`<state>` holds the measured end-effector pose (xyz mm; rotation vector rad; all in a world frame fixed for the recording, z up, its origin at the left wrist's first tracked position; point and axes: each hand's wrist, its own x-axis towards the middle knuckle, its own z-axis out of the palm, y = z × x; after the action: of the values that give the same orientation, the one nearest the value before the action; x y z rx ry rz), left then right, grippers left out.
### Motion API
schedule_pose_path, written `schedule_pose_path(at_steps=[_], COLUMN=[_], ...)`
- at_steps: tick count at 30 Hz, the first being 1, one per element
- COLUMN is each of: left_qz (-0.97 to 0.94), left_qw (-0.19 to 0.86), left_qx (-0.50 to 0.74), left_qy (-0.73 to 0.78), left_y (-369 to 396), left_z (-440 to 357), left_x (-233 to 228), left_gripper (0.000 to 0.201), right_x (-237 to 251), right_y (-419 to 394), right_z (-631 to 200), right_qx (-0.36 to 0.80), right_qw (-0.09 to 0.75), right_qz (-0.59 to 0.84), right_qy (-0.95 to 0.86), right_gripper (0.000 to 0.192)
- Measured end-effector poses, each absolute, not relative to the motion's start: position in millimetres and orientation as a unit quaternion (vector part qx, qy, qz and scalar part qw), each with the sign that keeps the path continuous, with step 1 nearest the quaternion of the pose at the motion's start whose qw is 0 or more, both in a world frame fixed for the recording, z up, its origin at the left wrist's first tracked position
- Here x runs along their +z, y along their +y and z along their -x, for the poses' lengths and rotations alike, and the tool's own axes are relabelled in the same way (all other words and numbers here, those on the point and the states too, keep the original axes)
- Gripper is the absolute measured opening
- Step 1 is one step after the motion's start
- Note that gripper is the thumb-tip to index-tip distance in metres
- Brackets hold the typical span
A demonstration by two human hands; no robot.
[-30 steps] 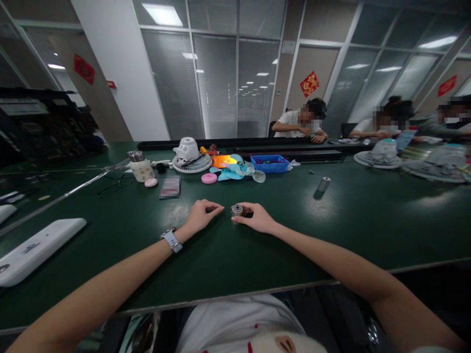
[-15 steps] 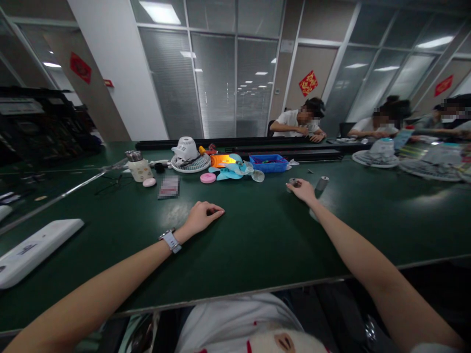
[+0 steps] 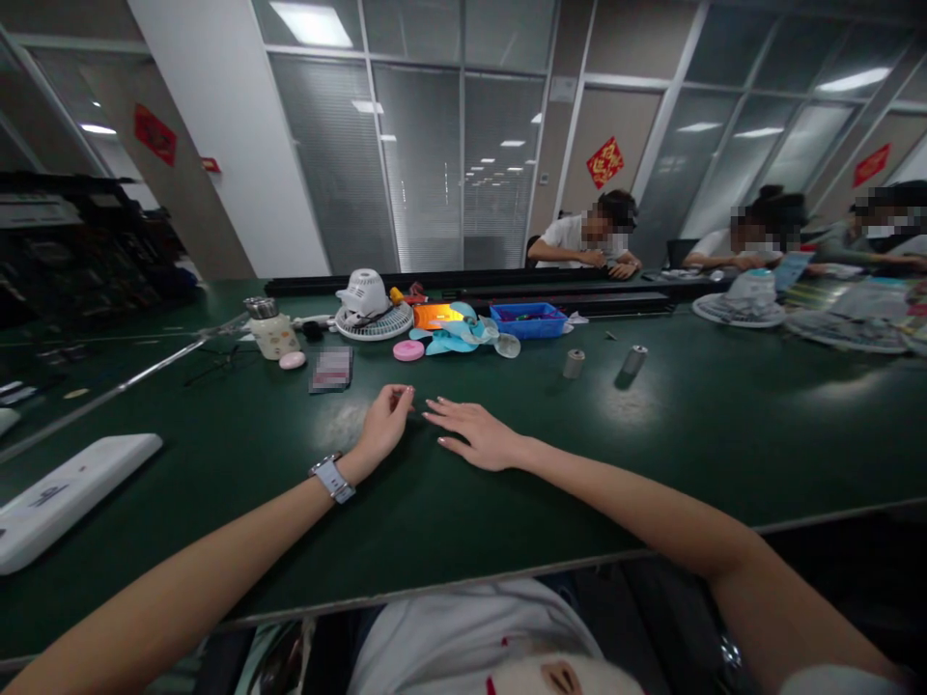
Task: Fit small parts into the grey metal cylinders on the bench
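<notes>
My left hand [image 3: 386, 423], with a watch [image 3: 333, 478] on the wrist, rests over the green table with its fingers curled in toward the thumb. What they hold, if anything, is too small to make out. Close beside it on the right, my right hand [image 3: 482, 436] is open, palm down, fingers spread toward the left fingertips and holding nothing. Beyond my right hand stands a small silver metal cylinder [image 3: 574, 364]. A second metal cylinder [image 3: 635, 360] is a short way to its right. Neither hand touches them.
Across the table lie a white fan part [image 3: 364, 294], light-blue fan blades [image 3: 463, 336], a pink round piece [image 3: 408, 350] and a blue bin [image 3: 528, 321]. A bottle [image 3: 271, 330] and a white long casing [image 3: 79, 492] are at left. Several people sit opposite.
My right hand has let go of the left metal cylinder, leaving it standing, and has come left beside my left hand. My left hand has turned its fingers slightly upward and away.
</notes>
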<state>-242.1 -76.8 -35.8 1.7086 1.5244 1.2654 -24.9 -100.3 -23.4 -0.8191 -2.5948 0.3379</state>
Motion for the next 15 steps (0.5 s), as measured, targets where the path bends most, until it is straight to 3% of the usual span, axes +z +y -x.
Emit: schedule_pose_path(at_steps=[3, 11, 15], left_qz=[-0.643, -0.655, -0.660], left_qw=[0.256, 0.258, 0.264], left_qx=[0.449, 0.433, 0.429], left_qy=[0.566, 0.563, 0.557], left_y=[-80.0, -81.2, -78.1], left_z=[240.3, 240.2, 243.2], left_x=[-33.2, -33.3, -37.6], left_gripper=[0.042, 0.039, 0.039], right_x=[-27.7, -25.7, -8.4], right_y=[-98.2, -94.7, -76.5], right_z=[27.5, 9.1, -34.9], right_qx=[0.124, 0.120, 0.041], right_qw=[0.189, 0.279, 0.338], right_qz=[0.294, 0.366, 0.425], right_qy=[-0.929, -0.880, -0.839], right_gripper=[0.044, 0.024, 0.026])
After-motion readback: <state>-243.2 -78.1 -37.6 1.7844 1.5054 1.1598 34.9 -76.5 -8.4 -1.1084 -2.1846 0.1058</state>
